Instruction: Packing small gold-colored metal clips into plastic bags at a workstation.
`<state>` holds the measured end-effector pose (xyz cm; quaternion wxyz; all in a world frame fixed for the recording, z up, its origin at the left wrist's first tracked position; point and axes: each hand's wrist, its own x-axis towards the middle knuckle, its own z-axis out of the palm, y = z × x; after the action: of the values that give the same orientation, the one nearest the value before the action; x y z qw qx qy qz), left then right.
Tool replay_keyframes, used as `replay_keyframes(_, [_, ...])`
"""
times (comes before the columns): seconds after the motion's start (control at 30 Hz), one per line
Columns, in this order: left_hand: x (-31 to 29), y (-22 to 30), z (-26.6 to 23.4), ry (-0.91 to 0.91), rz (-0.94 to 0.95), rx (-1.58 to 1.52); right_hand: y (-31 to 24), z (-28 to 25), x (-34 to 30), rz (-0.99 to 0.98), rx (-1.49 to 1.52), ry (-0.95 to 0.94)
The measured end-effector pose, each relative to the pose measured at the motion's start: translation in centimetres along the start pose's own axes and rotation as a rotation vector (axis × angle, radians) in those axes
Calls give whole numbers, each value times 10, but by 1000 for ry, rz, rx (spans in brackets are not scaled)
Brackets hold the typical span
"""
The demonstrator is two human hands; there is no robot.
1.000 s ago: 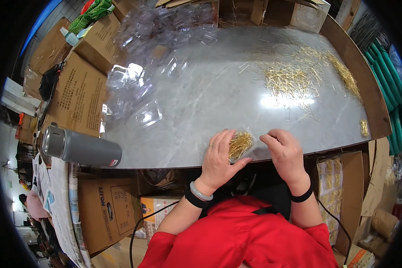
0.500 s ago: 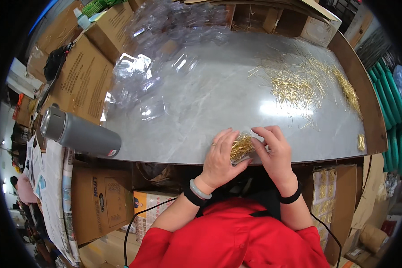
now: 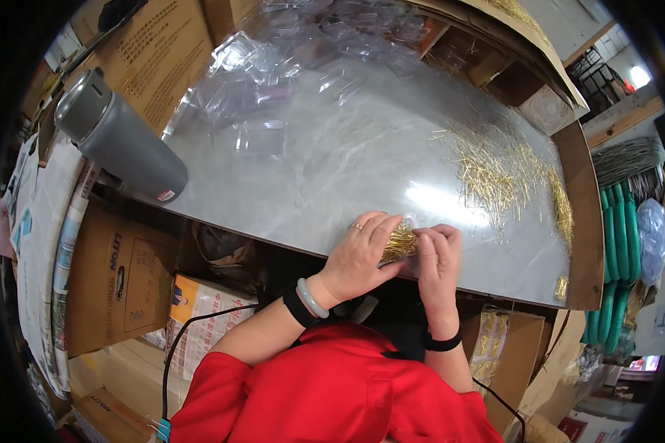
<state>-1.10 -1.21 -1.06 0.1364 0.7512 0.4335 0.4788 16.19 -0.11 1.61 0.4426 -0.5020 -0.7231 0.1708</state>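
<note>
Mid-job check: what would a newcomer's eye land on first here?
The bright red shirt at the lower middle jumps out first, then the scattered gold wires on the right side of the gray table. Just above the shirt, the left hand holds a clear pack of similar wires, with the right hand at its right side.

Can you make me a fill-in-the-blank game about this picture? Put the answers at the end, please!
1. The left hand holds a clear plastic case of wire hooks coloured ____.
2. A finger of that hand wears a ____.
3. The gray bottle is on the ____ side of the table.
4. The person's shirt is coloured ____.

Missing words: gold; ring; left; red.
</note>
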Motion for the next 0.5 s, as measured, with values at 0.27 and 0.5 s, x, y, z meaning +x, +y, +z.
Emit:
replay_keyframes(0.27, [-3, -5, 4, 2, 16, 2, -3, -5, -9, -82, -35, -310])
replay_keyframes(0.5, [-1, -3, 0, -24, 8, -29, -1, 1, -12, 4, 17, -77])
